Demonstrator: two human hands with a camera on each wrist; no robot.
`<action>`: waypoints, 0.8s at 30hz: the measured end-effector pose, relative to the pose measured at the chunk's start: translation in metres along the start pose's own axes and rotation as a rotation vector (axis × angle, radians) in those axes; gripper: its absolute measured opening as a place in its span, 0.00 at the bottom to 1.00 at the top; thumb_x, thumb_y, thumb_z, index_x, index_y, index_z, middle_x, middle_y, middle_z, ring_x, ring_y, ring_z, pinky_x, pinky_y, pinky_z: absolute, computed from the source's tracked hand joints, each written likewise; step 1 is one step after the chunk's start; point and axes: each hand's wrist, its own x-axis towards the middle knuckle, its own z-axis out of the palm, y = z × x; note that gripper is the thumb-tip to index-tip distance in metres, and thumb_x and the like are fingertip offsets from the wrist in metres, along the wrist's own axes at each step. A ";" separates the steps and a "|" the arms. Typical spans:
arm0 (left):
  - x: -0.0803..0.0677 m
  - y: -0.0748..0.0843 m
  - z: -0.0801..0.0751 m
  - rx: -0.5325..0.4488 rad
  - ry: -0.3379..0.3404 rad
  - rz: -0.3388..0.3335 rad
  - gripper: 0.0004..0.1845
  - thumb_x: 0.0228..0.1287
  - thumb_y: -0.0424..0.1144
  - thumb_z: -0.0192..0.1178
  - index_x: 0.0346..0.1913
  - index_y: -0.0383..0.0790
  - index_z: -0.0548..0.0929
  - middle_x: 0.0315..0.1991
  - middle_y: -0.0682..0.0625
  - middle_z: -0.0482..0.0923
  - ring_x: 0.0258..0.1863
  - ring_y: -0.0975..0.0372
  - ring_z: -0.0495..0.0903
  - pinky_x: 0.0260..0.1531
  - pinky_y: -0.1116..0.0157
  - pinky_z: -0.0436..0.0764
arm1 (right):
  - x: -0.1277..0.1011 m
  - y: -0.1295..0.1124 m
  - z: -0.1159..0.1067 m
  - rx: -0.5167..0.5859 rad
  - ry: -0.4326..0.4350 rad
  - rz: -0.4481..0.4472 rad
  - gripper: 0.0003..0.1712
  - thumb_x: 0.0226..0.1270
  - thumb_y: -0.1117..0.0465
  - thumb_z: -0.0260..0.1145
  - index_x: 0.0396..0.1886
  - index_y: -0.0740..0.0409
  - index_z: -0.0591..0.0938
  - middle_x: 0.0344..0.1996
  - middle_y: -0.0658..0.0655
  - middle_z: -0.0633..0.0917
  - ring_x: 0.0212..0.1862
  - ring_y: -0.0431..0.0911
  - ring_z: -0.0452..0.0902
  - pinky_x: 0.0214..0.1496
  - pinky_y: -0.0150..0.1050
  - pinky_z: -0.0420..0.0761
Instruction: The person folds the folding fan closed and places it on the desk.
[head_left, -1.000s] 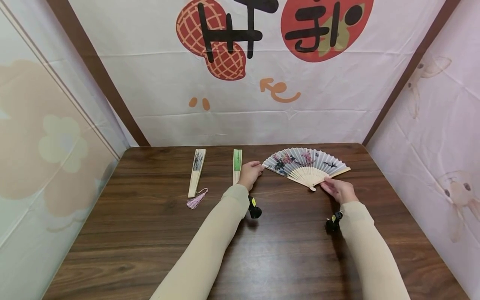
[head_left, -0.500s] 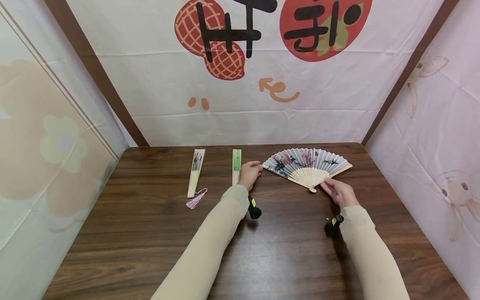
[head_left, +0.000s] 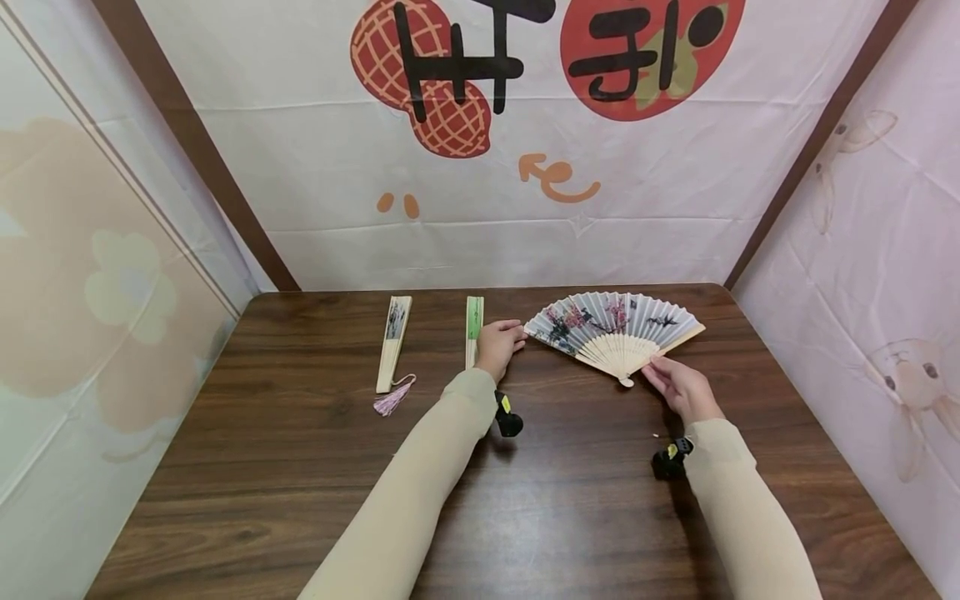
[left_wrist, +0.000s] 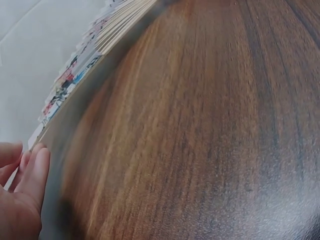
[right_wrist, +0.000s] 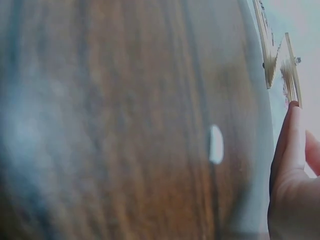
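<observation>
In the head view a folding fan [head_left: 615, 325] is spread wide, its pleated grey-white leaf printed with pink blossoms and dark birds over pale ribs. My left hand [head_left: 501, 346] pinches the outer end of its left guard stick; in the left wrist view the fingertips [left_wrist: 39, 152] meet at that corner. On the other side my right hand [head_left: 681, 387] grips the right guard stick low down, close to the pivot. The right wrist view shows the thumb and fingers [right_wrist: 295, 132] at that stick, with the fan seen edge-on.
Left of the spread fan lies a folded green fan [head_left: 474, 321], partly covered by the left hand. Farther left is a folded fan [head_left: 393, 346] with a pink tassel [head_left: 392, 402]. A small white bit [right_wrist: 216, 145] lies on the wooden table [head_left: 570, 517]. Printed cloth [head_left: 495, 250] hangs behind.
Both hands keep their hold on the fan. Its right edge has spread very slightly to the right, and the right wrist has shifted a little, uncovering the small white bit.
</observation>
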 end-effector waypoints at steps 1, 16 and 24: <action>0.000 0.001 0.000 -0.002 -0.002 -0.002 0.14 0.69 0.29 0.60 0.54 0.29 0.83 0.50 0.36 0.85 0.45 0.56 0.87 0.42 0.70 0.88 | -0.001 0.000 0.001 -0.003 -0.003 -0.005 0.23 0.74 0.74 0.50 0.20 0.59 0.82 0.20 0.53 0.85 0.27 0.41 0.83 0.36 0.30 0.88; -0.004 0.013 -0.006 -0.122 -0.017 -0.030 0.13 0.68 0.28 0.61 0.53 0.28 0.84 0.51 0.33 0.84 0.39 0.57 0.89 0.44 0.64 0.89 | -0.011 0.007 0.010 -0.006 -0.112 -0.067 0.22 0.74 0.74 0.51 0.22 0.59 0.84 0.22 0.54 0.87 0.28 0.41 0.85 0.37 0.30 0.88; -0.011 0.019 -0.006 -0.221 0.004 -0.033 0.14 0.68 0.27 0.61 0.54 0.28 0.82 0.53 0.32 0.83 0.36 0.59 0.88 0.43 0.63 0.89 | -0.019 0.011 0.014 -0.016 -0.114 -0.090 0.24 0.75 0.74 0.49 0.23 0.58 0.84 0.23 0.53 0.87 0.29 0.40 0.85 0.38 0.29 0.88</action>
